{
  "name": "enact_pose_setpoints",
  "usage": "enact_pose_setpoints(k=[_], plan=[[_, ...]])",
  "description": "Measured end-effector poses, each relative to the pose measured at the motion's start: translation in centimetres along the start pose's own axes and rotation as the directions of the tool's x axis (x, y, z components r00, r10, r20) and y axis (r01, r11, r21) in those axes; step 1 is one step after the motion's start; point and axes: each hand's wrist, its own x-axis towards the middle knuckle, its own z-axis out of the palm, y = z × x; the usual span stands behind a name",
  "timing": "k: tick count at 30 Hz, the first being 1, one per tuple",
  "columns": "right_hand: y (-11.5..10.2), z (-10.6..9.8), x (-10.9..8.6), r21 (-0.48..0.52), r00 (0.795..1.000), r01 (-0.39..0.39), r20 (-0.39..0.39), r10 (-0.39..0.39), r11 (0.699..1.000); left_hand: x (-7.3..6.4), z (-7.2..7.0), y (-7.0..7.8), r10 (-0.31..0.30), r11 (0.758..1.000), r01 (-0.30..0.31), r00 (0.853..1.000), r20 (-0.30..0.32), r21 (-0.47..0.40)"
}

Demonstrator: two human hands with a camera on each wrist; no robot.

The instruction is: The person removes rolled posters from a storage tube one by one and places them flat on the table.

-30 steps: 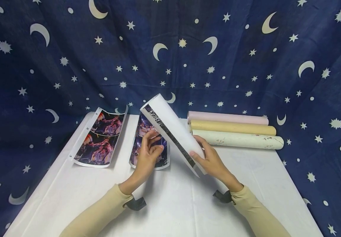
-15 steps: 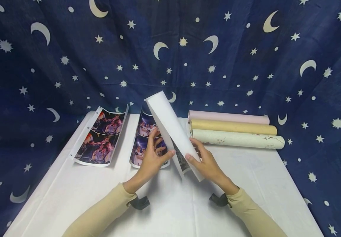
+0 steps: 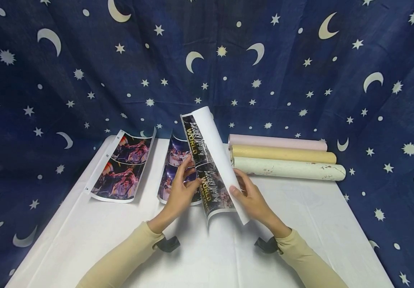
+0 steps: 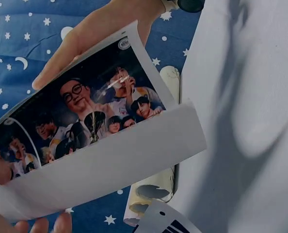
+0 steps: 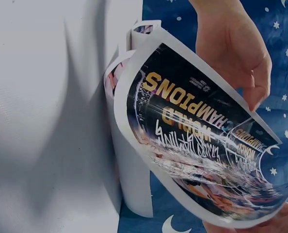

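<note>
A glossy printed poster (image 3: 210, 176), its "World Champions" side facing up, is held tilted above the table, its right side curling over to show a white back. My left hand (image 3: 178, 194) pinches the poster's left edge between thumb and fingers. On the other side my right hand (image 3: 251, 198) grips the curled edge, thumb on the white back. In the left wrist view, pictures of people (image 4: 100, 107) fill the printed face above a white curled strip. The right wrist view shows gold lettering (image 5: 183, 102) and white signatures; there the left hand (image 5: 233, 51) is at the poster's edge.
Two curled photo prints lie at left: one with a reddish stage scene (image 3: 122, 172), another with a group (image 3: 172, 172), partly covered. Pink (image 3: 277, 143), yellow (image 3: 282, 154) and floral cream (image 3: 289, 169) rolls lie at back right on the white-covered table (image 3: 300, 224). A starry curtain (image 3: 207, 60) hangs behind.
The poster has been unrolled partway, so more of its printed face shows. My left hand moved right and took hold of its left edge. My right hand has kept its grip.
</note>
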Motion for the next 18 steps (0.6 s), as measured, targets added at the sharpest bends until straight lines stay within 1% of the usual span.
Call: enact_pose_setpoints(k=[3, 6, 9, 11, 12, 13, 14, 15, 17, 18], plan=[[0.0, -0.2, 0.0, 0.023, 1.000, -0.021, -0.005, 0.021, 1.000, 0.1, -0.2, 0.0, -0.003, 0.999, 0.003, 1.000, 0.000, -0.048], [0.2, -0.5, 0.0, 0.036, 0.999, -0.036, -0.023, 0.037, 0.999, 0.2, -0.5, 0.0, 0.014, 0.995, -0.014, 1.000, 0.001, -0.099], [0.3, -0.7, 0.1, 0.031, 0.998, -0.019, -0.054, 0.021, 0.999, 0.1, -0.6, 0.1, 0.039, 0.990, -0.038, 0.999, 0.009, -0.139], [0.5, -0.8, 0.2, -0.019, 0.996, 0.016, -0.093, -0.018, 1.000, 0.0, -0.8, 0.2, 0.048, 0.984, -0.043, 0.999, 0.024, -0.173], [0.6, -0.8, 0.2, -0.058, 0.992, 0.045, -0.113, -0.052, 0.997, 0.0, -0.8, 0.2, 0.051, 0.981, -0.044, 0.998, 0.034, -0.189], [0.7, -0.9, 0.2, -0.122, 0.987, 0.077, -0.133, -0.093, 0.989, 0.0, -0.9, 0.2, 0.051, 0.980, -0.043, 0.998, 0.039, -0.197], [0.9, -0.9, 0.2, -0.193, 0.979, 0.112, -0.146, -0.142, 0.975, 0.0, -0.9, 0.2, 0.051, 0.977, -0.040, 0.998, 0.047, -0.208], [1.0, -1.0, 0.2, -0.265, 0.968, 0.150, -0.155, -0.195, 0.952, -0.1, -0.9, 0.2, 0.050, 0.975, -0.037, 0.997, 0.056, -0.220], [1.3, -1.1, 0.2, -0.418, 0.941, 0.215, -0.153, -0.302, 0.883, -0.1, -1.0, 0.1, 0.053, 0.975, -0.037, 0.996, 0.067, -0.220], [1.3, -1.2, 0.3, -0.471, 0.929, 0.242, -0.140, -0.343, 0.848, -0.1, -1.1, 0.1, 0.055, 0.976, -0.040, 0.996, 0.064, -0.213]])
